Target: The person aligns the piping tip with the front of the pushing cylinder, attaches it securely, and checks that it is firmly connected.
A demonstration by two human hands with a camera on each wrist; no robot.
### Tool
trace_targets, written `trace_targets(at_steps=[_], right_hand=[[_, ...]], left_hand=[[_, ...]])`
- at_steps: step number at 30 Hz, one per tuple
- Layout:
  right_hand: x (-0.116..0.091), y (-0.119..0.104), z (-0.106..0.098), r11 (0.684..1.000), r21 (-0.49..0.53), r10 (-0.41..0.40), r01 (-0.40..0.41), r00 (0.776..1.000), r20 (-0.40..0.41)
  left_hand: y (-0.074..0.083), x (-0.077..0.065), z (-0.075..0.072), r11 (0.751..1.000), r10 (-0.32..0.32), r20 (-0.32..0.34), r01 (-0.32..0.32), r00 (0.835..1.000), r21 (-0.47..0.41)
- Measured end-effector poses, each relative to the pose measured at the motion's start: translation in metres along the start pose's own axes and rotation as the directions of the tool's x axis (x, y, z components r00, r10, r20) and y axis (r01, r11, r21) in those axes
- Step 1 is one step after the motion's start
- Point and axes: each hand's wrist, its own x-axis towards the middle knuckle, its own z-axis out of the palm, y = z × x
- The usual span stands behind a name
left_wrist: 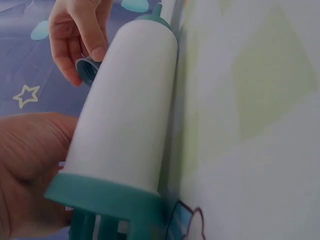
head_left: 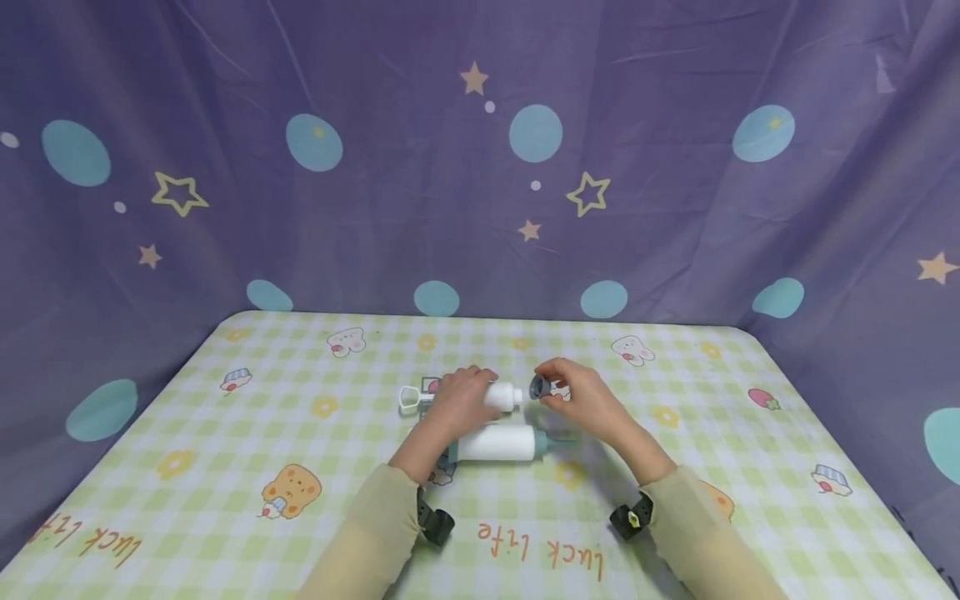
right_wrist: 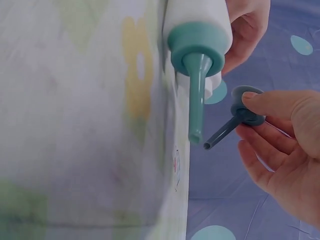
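There are two tubes [head_left: 506,397], two wristbands [head_left: 437,525], one nozzle cap [head_left: 538,387] at one o'clock from the teal-ended tube [head_left: 497,443], one left hand [head_left: 461,406] at ten, one right hand [head_left: 588,400] at two.

On my feeds I see a curtained-off work spot, home or studio I can't tell: a purple, star-printed curtain [head_left: 420,233] hangs behind and on both sides of a checked, cartoon-print tablecloth [head_left: 217,442].

The head view is bright, the wrist views dim, their near tablecloth [right_wrist: 75,135] blurred.
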Motion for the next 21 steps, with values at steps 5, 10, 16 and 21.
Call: trace_targets(at_steps=[5, 10, 16, 21], right_hand=[[0.0008, 0.0042, 0.0016, 1.0, -0.008, -0.017, 0.017, 0.999, 0.032], [0.001, 0.0065, 0.0043, 1.0, -0.012, -0.025, 0.025, 0.999, 0.047], [0.0013, 0.0077, 0.0074, 1.0, -0.009, -0.02, 0.021, 0.999, 0.047], [-0.0001, 0.0058, 0.005, 1.0, 0.008, 0.003, -0.003, 1.0, 0.024]], left_hand=[[-0.0034, 0.0028, 0.0031, 0.999, -0.034, 0.025, 0.034, 0.999, 0.019], [-0.0053, 0.0046, 0.0061, 0.999, -0.046, 0.015, 0.045, 0.999, 0.022], [-0.0077, 0.0017, 0.0063, 0.999, -0.022, -0.087, 0.024, 0.996, 0.022], [-0.0058, -0.0016, 0.0019, 1.0, 0.026, -0.163, -0.026, 0.986, 0.005]])
